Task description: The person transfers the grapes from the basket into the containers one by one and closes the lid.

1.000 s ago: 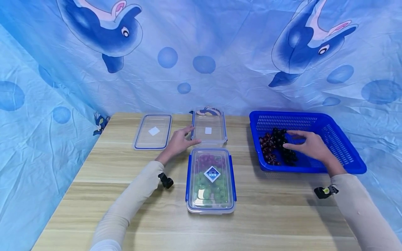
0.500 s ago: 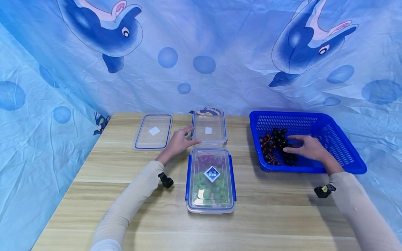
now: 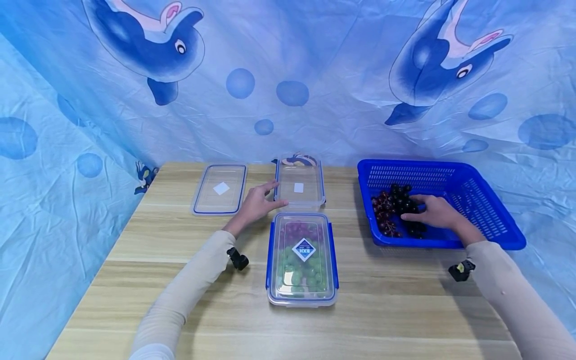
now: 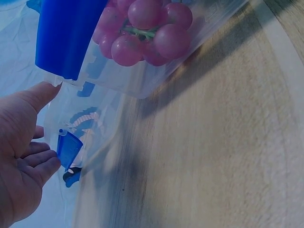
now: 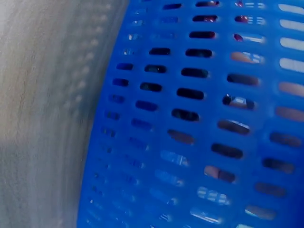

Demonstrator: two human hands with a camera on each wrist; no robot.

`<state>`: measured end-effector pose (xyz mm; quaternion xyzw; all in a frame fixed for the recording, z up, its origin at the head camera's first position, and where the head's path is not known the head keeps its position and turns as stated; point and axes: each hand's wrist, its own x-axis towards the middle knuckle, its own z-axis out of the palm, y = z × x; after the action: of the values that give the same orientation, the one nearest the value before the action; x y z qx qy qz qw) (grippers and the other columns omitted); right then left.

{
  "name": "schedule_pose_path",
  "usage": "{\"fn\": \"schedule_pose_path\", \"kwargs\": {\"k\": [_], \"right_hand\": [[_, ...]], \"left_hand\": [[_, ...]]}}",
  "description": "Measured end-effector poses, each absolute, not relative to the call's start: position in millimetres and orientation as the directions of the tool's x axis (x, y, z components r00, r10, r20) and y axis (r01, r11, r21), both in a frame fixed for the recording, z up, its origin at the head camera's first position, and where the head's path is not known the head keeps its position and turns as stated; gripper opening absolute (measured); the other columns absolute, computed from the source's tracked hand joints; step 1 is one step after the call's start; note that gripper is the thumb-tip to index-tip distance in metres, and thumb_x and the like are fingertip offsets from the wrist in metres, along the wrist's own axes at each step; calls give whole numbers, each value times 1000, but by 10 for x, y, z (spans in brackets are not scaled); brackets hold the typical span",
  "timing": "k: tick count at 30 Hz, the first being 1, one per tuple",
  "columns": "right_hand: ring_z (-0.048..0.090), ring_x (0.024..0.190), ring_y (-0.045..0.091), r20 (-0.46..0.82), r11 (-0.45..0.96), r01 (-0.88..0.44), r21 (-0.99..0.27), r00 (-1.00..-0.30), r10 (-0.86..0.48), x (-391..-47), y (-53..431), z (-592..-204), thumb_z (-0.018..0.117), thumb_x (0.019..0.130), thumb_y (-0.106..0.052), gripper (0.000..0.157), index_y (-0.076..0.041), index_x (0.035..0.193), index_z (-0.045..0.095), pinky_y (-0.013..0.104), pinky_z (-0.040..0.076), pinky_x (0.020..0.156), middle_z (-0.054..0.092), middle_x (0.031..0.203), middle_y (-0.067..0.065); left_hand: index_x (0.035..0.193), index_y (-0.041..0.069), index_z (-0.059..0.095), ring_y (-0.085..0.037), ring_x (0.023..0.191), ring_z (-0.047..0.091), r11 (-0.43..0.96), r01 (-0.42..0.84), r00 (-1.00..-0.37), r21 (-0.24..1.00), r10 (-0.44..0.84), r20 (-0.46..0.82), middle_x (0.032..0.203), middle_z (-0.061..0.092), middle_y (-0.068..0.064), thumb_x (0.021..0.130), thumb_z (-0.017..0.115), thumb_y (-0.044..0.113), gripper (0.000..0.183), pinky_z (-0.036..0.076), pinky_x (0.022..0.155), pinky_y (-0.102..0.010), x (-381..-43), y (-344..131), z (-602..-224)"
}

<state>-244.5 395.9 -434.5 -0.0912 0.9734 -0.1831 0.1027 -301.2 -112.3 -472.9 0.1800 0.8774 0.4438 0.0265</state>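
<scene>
My right hand (image 3: 435,212) reaches into a blue plastic basket (image 3: 488,212), thumb and fingers around a bunch of black grapes (image 3: 402,197). Beside that bunch lies a dark red one (image 3: 383,212). In the right wrist view the slotted basket wall (image 5: 190,95) hides most of the hand and fruit. My left hand (image 3: 257,202) has its fingers extended at the left side of a clear food container (image 3: 299,175) at the back. Its thumb is near the corner of a closed, blue-latched container (image 3: 302,295). Pink grapes (image 4: 152,33) and green grapes (image 3: 299,275) show inside the latter.
A clear rectangular lid (image 3: 219,200) with a blue seal lies at the back left of the wooden table (image 3: 382,310). A blue curtain (image 3: 333,120) printed with dolphins hangs close behind the table's back edge.
My right hand has moved lower and left, its thumb and fingers coming in around the black grapes. The left hand and both containers have stayed put.
</scene>
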Motion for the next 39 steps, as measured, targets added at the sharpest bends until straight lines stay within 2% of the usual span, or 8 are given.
{"fn": "schedule_pose_path", "kwargs": {"k": [4,8,18,21,24,28,33,39], "right_hand": [[66,79,38,-151,928,-141,-346,-967,-204,-2449,3929,-4354,74,92,-48,85,16,140,48,53,55,80,55,135,40],[58,114,57,-135,934,-130,-332,-974,-183,-2443,3886,-4335,76,91,-36,74,16,137,50,66,51,92,58,130,40],[59,112,56,-191,951,-39,-307,-976,-102,-2456,3840,-4348,73,88,-59,95,18,139,48,67,51,91,54,131,44],[64,100,51,-160,956,-59,-289,-981,-109,-2464,3850,-4359,75,89,-51,84,17,135,53,66,52,85,60,124,41],[63,85,46,-140,955,-58,-292,-985,-103,-2464,3870,-4348,76,89,-44,74,14,132,58,67,50,83,71,95,30],[53,66,30,-145,945,-22,-328,-987,-73,-2451,3917,-4336,74,91,-44,72,13,133,59,59,48,77,52,55,1],[31,47,12,-138,920,16,-391,-990,-41,-2427,3969,-4317,70,94,-46,75,14,136,56,33,37,50,34,48,-8],[41,50,14,-95,915,32,-402,-995,-6,-2398,3977,-4248,67,95,-54,79,11,138,56,41,46,61,49,49,-4]], "left_hand": [[147,-1,51,-41,139,48,538,286,-936,793,335,110,160,39,-20,89,81,35,75,48,111,-48,-3010,-1120,-4727],[147,0,51,-41,139,48,536,286,-936,795,334,112,160,39,-20,89,81,35,75,48,110,-48,-3014,-1117,-4730],[148,-2,50,-41,139,48,529,299,-929,794,351,116,161,37,-20,88,81,40,79,48,110,-48,-3021,-1130,-4732],[148,-2,49,-41,139,48,532,295,-931,793,349,112,161,37,-19,89,80,40,79,48,110,-48,-3017,-1134,-4726],[148,-1,50,-41,140,47,531,291,-931,796,348,108,161,37,-19,89,80,39,78,48,111,-47,-3004,-1135,-4716],[148,0,50,-40,140,47,533,281,-934,798,342,100,161,38,-19,89,80,40,77,48,111,-47,-2993,-1130,-4715],[149,1,50,-40,141,47,536,272,-937,799,338,92,162,37,-18,89,80,41,78,48,111,-47,-2995,-1129,-4721],[149,1,50,-40,140,47,533,271,-936,802,339,92,162,37,-18,88,81,42,79,48,111,-47,-3001,-1133,-4720]]}}
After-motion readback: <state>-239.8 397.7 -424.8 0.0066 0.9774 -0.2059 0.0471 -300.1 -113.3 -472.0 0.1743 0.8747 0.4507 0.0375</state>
